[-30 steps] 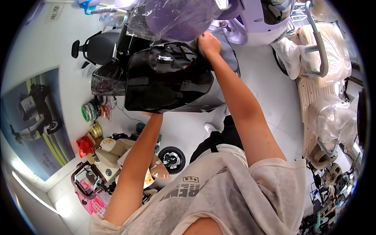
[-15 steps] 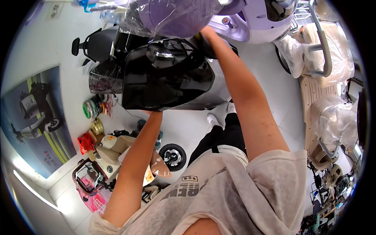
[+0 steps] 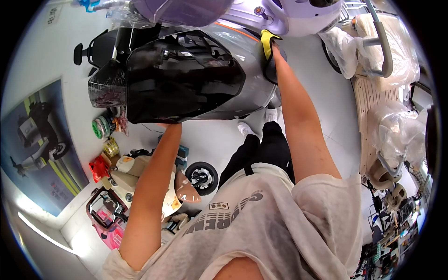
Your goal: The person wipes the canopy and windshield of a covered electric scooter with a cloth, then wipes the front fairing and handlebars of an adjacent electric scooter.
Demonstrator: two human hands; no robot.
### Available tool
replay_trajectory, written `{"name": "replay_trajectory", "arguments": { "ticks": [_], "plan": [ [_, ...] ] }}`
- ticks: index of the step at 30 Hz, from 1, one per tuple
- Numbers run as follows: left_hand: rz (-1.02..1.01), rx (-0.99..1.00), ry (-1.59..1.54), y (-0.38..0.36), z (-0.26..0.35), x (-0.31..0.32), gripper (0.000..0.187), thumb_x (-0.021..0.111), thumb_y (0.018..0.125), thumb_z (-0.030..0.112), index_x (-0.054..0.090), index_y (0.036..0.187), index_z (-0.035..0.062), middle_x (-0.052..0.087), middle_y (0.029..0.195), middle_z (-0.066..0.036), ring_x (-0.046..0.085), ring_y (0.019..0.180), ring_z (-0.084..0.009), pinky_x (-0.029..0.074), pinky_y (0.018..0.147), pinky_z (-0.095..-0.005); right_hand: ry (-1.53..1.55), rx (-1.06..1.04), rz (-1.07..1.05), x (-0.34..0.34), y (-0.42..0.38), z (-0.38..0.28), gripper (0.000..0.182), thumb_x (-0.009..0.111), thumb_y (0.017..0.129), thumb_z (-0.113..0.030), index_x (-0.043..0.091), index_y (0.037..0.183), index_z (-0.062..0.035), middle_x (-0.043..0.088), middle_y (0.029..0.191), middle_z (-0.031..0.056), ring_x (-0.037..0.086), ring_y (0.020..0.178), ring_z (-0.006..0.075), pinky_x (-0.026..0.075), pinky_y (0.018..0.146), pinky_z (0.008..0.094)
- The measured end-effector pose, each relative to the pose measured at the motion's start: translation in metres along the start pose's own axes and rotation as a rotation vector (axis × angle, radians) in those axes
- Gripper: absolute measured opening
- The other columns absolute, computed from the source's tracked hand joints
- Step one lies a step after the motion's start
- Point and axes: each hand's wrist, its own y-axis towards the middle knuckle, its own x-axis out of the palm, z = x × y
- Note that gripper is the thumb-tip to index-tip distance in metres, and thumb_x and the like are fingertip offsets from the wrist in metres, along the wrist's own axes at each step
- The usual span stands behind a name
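A grey motor scooter (image 3: 247,56) with a glossy black front panel (image 3: 182,79) fills the upper middle of the head view. An orange line runs along its far side. My right hand (image 3: 276,50) is at the scooter's rounded right end, closed on a yellow-and-black cloth (image 3: 267,46) pressed against the grey body; most of its fingers are behind the cloth. Below the panel's near edge, my left hand (image 3: 165,125) touches the underside, and its fingers are hidden there.
A purple scooter (image 3: 298,18), partly wrapped in plastic, stands close behind. Plastic-wrapped seats (image 3: 387,51) and a beige scooter floorboard (image 3: 373,107) line the right. A loose wheel (image 3: 201,178) and a cream scooter (image 3: 133,175) are at lower left. Tape rolls (image 3: 103,127) sit by the wall.
My right hand has moved from the far side, beside the purple scooter, to the right end, bringing the cloth into fuller view. My left hand stays at the near edge. The view has shifted slightly.
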Motion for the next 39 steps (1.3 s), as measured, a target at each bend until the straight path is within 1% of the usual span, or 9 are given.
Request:
{"name": "replay_trajectory", "arguments": {
  "ticks": [11, 19, 29, 30, 34, 36, 37, 38, 39],
  "plan": [
    [0.01, 0.059, -0.011, 0.005, 0.005, -0.002, 0.059, 0.079, 0.076, 0.052, 0.069, 0.113, 0.008, 0.073, 0.112, -0.007, 0.071, 0.102, -0.024, 0.056, 0.088, -0.0363, 0.18, 0.34, -0.012, 0.023, -0.075, 0.1, 0.053, 0.05, 0.098, -0.045, 0.057, 0.138, -0.0104, 0.055, 0.144, 0.0173, 0.052, 0.132, 0.0385, 0.04, 0.113, 0.0458],
    [0.011, 0.105, -0.026, 0.006, 0.001, -0.001, 0.058, 0.08, 0.075, 0.051, 0.069, 0.112, 0.0078, 0.073, 0.111, -0.007, 0.071, 0.101, -0.0236, 0.056, 0.088, -0.0356, 0.375, 0.618, -0.035, 0.089, -0.168, 0.144, 0.054, 0.05, 0.098, -0.044, 0.055, 0.139, -0.0091, 0.053, 0.145, 0.0181, 0.051, 0.133, 0.0389, 0.04, 0.113, 0.046],
    [0.0, 0.199, -0.114, 0.015, 0.001, 0.006, 0.056, 0.081, 0.075, 0.05, 0.069, 0.111, 0.0076, 0.073, 0.11, -0.007, 0.071, 0.1, -0.0231, 0.056, 0.087, -0.0347, 0.512, 0.7, 0.019, 0.145, -0.204, 0.112, 0.055, 0.051, 0.098, -0.042, 0.053, 0.14, -0.0076, 0.051, 0.147, 0.0191, 0.05, 0.134, 0.0393, 0.039, 0.113, 0.0462],
    [0.114, 0.338, -0.227, 0.012, 0.001, 0.004, 0.056, 0.08, 0.075, 0.05, 0.068, 0.11, 0.0075, 0.073, 0.107, -0.007, 0.071, 0.097, -0.0249, 0.057, 0.084, -0.0365, 0.523, 0.7, 0.034, 0.149, -0.206, 0.108, 0.055, 0.051, 0.098, -0.042, 0.052, 0.14, -0.0074, 0.051, 0.147, 0.0192, 0.05, 0.134, 0.0393, 0.039, 0.113, 0.0462],
    [0.061, 0.277, -0.221, -0.003, 0.023, -0.012, 0.054, 0.079, 0.074, 0.051, 0.068, 0.105, 0.0077, 0.073, 0.103, -0.009, 0.071, 0.093, -0.0291, 0.056, 0.077, -0.0413, 0.532, 0.687, 0.098, 0.168, -0.219, 0.091, 0.055, 0.051, 0.098, -0.042, 0.051, 0.141, -0.0068, 0.05, 0.147, 0.0196, 0.049, 0.135, 0.0395, 0.039, 0.114, 0.0463],
    [0.008, 0.297, -0.043, -0.006, 0.038, -0.021, 0.053, 0.078, 0.073, 0.051, 0.068, 0.103, 0.0092, 0.073, 0.101, -0.01, 0.07, 0.09, -0.0317, 0.054, 0.069, -0.0436, 0.536, 0.674, 0.126, 0.178, -0.228, 0.081, 0.056, 0.051, 0.098, -0.041, 0.051, 0.141, -0.0064, 0.05, 0.148, 0.0197, 0.049, 0.135, 0.0396, 0.039, 0.114, 0.0464],
    [-0.111, 0.269, -0.061, -0.007, 0.041, -0.032, 0.05, 0.072, 0.082, 0.049, 0.067, 0.113, 0.0097, 0.072, 0.11, -0.01, 0.068, 0.101, -0.0317, 0.053, 0.078, -0.046, 0.538, 0.665, 0.136, 0.182, -0.233, 0.075, 0.056, 0.051, 0.098, -0.041, 0.051, 0.141, -0.0063, 0.049, 0.148, 0.0198, 0.049, 0.135, 0.0396, 0.039, 0.114, 0.0464],
    [-0.118, 0.266, -0.085, -0.011, 0.037, -0.031, 0.05, 0.072, 0.082, 0.049, 0.067, 0.113, 0.0097, 0.072, 0.11, -0.01, 0.068, 0.101, -0.0317, 0.053, 0.078, -0.046, 0.544, 0.659, 0.14, 0.188, -0.238, 0.068, 0.056, 0.051, 0.098, -0.041, 0.05, 0.142, -0.0061, 0.049, 0.148, 0.0199, 0.049, 0.135, 0.0396, 0.039, 0.114, 0.0464],
    [-0.058, 0.309, -0.15, -0.015, 0.034, -0.03, 0.05, 0.067, 0.086, 0.046, 0.065, 0.12, 0.0096, 0.07, 0.116, -0.01, 0.066, 0.107, -0.0318, 0.051, 0.084, -0.0468, 0.552, 0.649, 0.138, 0.192, -0.243, 0.061, 0.056, 0.051, 0.098, -0.041, 0.05, 0.142, -0.006, 0.049, 0.148, 0.02, 0.048, 0.135, 0.0397, 0.039, 0.114, 0.0464]
  ]
}}
